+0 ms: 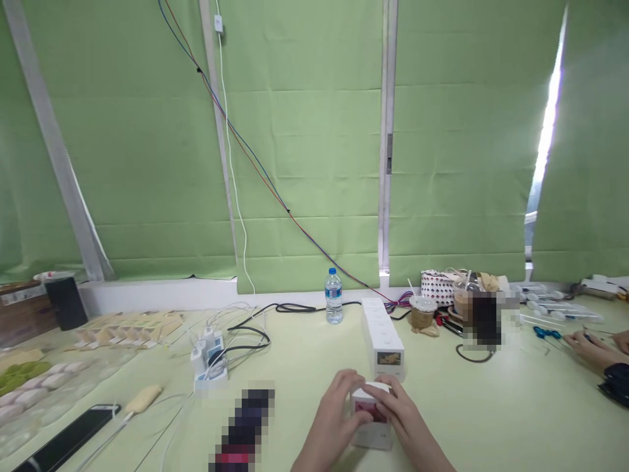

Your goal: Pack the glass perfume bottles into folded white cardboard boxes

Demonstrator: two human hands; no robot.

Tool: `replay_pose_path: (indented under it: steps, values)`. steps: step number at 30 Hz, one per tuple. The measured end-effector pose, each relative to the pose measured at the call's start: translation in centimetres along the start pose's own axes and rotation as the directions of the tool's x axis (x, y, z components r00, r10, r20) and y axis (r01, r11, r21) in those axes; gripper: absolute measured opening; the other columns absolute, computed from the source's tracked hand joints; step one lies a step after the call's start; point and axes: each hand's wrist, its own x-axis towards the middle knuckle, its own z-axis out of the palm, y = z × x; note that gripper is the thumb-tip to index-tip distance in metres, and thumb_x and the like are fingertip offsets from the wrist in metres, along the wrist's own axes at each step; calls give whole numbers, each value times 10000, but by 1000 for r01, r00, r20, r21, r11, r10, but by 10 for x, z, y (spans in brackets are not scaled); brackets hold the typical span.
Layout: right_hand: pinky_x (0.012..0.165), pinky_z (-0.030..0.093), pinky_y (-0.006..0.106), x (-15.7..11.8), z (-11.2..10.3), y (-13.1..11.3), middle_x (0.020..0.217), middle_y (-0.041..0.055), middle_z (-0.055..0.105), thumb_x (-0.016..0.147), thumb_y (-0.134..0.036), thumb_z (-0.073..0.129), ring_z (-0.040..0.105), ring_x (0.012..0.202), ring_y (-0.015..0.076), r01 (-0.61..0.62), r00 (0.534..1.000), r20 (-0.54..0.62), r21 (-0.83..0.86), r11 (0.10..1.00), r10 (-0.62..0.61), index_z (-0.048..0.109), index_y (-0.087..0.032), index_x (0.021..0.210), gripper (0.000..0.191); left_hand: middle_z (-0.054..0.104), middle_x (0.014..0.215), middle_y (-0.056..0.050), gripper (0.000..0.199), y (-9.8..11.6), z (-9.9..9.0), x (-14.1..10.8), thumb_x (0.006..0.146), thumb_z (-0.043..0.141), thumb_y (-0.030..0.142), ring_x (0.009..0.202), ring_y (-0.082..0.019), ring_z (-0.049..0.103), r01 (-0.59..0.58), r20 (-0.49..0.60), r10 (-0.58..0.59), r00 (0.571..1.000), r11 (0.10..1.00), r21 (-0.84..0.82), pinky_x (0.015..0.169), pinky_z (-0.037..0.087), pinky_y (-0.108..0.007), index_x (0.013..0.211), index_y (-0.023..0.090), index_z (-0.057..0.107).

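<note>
Between my two hands a small white box (372, 434) stands on the table, a reddish picture on its front. My left hand (339, 413) grips its left side, thumb across the front and fingers at the top edge. From the right, my right hand (400, 416) closes on the same box, its fingers over the top and front corner. Just behind it a row of similar white boxes (386, 337) runs away from me, the nearest showing a dark yellowish picture. My fingers cover part of the held box.
A water bottle (334, 298) stands behind, left of the box row. A power strip (210, 367) with chargers and cables sits left; a phone (69, 439) lies front left. Drink cups (422, 313) stand right. Another person's hand (597, 351) is at far right near blue scissors (546, 333).
</note>
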Motion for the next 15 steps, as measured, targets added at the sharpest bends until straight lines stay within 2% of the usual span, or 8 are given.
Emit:
replay_pose_path:
  steps: [1, 3, 6, 10, 12, 15]
  values:
    - [938, 480, 269, 0, 2, 1, 1199, 69, 542, 942, -242, 368, 574, 1134, 184, -2, 1000, -15, 38, 999, 3, 644, -317, 1181, 372, 589, 1144, -48, 409, -2, 0, 0, 712, 601, 98, 1107, -232, 546, 1, 69, -1, 998, 1000, -4, 975, 430, -335, 1088, 257, 598]
    - [932, 482, 262, -2, 7, 3, 1222, 72, 530, 939, -243, 357, 571, 1137, 182, -3, 999, -32, 99, 995, 7, 650, -316, 1171, 381, 594, 1108, -36, 470, -8, 2, -2, 697, 536, 40, 1058, -207, 566, -1, 121, 3, 993, 1000, -14, 917, 466, -300, 1107, 265, 587]
    - [948, 469, 265, -4, 11, 4, 1233, 69, 526, 934, -216, 342, 569, 1141, 179, 8, 1000, -17, 125, 992, -6, 641, -328, 1181, 404, 576, 1156, -39, 510, -16, 7, -8, 726, 478, 24, 1077, -194, 557, -28, 99, 29, 995, 1000, -13, 911, 470, -285, 1161, 275, 562]
    - [992, 435, 277, -11, 16, 10, 1259, 67, 536, 930, -221, 346, 539, 1194, 186, -8, 1000, -20, 79, 997, 10, 619, -316, 1214, 405, 571, 1204, -43, 478, -23, 9, -12, 776, 470, 51, 1110, -203, 545, -67, 85, 65, 994, 998, 12, 948, 451, -302, 1184, 285, 550]
    - [1009, 416, 273, -16, 21, 17, 1317, 70, 525, 910, -213, 371, 520, 1228, 183, -78, 996, -32, 62, 995, 80, 520, -288, 1326, 448, 574, 1222, -50, 495, -32, 10, -14, 779, 481, 61, 1123, -208, 546, -47, 87, 49, 995, 999, -25, 976, 437, -318, 1226, 272, 510]
    - [1003, 409, 254, -24, 26, 28, 1368, 85, 531, 832, -140, 419, 563, 1194, 168, -259, 966, 17, 58, 964, 258, 177, -213, 1502, 716, 579, 1266, -69, 693, -51, 14, -18, 723, 503, 37, 1061, -206, 600, 78, 127, -63, 990, 990, -121, 952, 464, -329, 1362, 245, 330]
